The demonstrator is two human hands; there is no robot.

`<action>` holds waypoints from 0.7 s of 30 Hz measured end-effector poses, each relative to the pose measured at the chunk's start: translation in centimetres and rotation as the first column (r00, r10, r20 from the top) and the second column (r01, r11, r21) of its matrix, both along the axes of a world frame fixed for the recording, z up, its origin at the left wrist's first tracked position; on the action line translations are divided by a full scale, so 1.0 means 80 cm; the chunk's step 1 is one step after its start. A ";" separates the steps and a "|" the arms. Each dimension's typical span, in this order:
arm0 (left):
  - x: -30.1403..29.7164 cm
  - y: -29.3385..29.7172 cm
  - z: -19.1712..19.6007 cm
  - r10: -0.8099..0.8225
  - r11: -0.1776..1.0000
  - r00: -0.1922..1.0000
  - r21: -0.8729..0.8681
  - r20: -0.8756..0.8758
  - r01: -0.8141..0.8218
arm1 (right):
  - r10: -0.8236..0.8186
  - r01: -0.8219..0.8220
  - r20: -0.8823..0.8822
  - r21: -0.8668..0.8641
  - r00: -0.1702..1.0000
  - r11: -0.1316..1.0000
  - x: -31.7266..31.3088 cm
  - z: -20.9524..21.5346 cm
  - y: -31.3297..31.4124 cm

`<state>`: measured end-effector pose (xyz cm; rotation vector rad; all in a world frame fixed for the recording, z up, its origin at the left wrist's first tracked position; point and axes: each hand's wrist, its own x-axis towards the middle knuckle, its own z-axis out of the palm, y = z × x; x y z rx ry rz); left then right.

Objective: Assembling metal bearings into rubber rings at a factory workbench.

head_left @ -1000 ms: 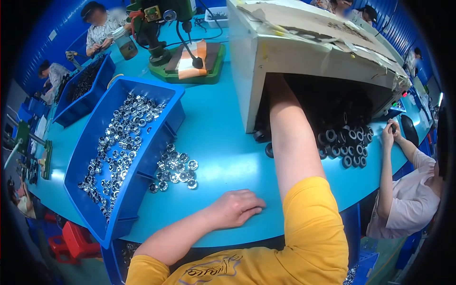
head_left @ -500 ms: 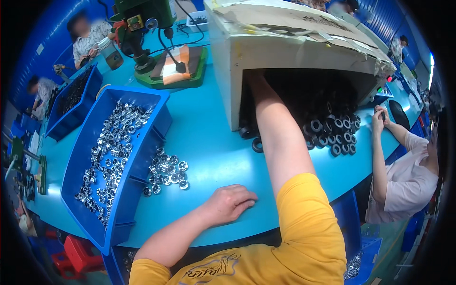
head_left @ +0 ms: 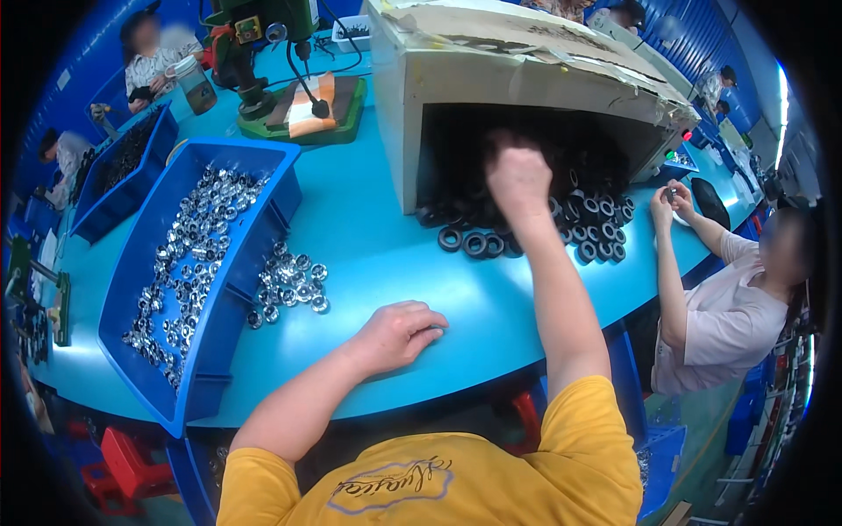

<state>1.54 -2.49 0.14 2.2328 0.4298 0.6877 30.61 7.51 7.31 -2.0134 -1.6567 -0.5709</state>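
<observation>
My right hand (head_left: pixel 519 175) is at the mouth of a cream box (head_left: pixel 399 131), above black rings (head_left: pixel 474 245) heaped inside and spilling onto the table. Its fingers are smeared by motion, and I cannot see whether they hold anything. On the table's near side rests my left hand (head_left: pixel 399 336), fingers curled in and thumb tucked by them; what they hold, if anything, is hidden. Left of it lies a small pile of shiny chrome ring-shaped parts (head_left: pixel 294 282), beside a blue bin (head_left: pixel 289 158) with many more of them.
A green bench press (head_left: pixel 338 131) stands behind the blue bin, next to a lidded plastic jar (head_left: pixel 191 86). Another blue bin (head_left: pixel 88 219) of dark parts is at the far left. At the right, a person (head_left: pixel 724 324) handles a small part. Red stools (head_left: pixel 132 465) are below the table.
My right hand has come out from deep in the box to its mouth, the forearm drawing back. My left hand stays curled on the table. The whole view has shifted slightly.
</observation>
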 end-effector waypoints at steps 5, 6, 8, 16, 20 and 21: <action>0.012 -0.005 -0.001 0.024 0.997 1.000 0.067 -0.008 -0.023 | -0.265 0.206 -0.192 -0.282 0.945 0.937 0.030 -0.004 0.067; 0.009 -0.007 -0.001 0.040 0.998 0.999 0.057 -0.021 -0.039 | -0.263 0.190 -0.193 -0.330 0.945 0.925 0.014 0.011 0.081; 0.010 -0.003 0.003 0.044 0.998 0.998 0.055 -0.038 -0.042 | -0.142 0.073 -0.273 -0.249 0.951 0.966 -0.003 0.006 0.123; 0.007 0.008 0.005 -0.024 0.996 0.999 -0.083 -0.039 0.020 | 0.303 -0.330 -0.237 -0.084 0.923 0.940 -0.035 -0.072 0.240; -0.002 0.002 0.002 0.014 0.997 1.000 -0.075 -0.014 -0.015 | 0.147 -0.179 -0.163 -0.207 0.976 0.962 -0.048 0.036 0.084; -0.001 0.002 0.003 0.009 0.998 1.000 -0.064 -0.010 -0.010 | 0.099 -0.114 -0.099 -0.155 0.990 0.981 -0.032 0.043 0.059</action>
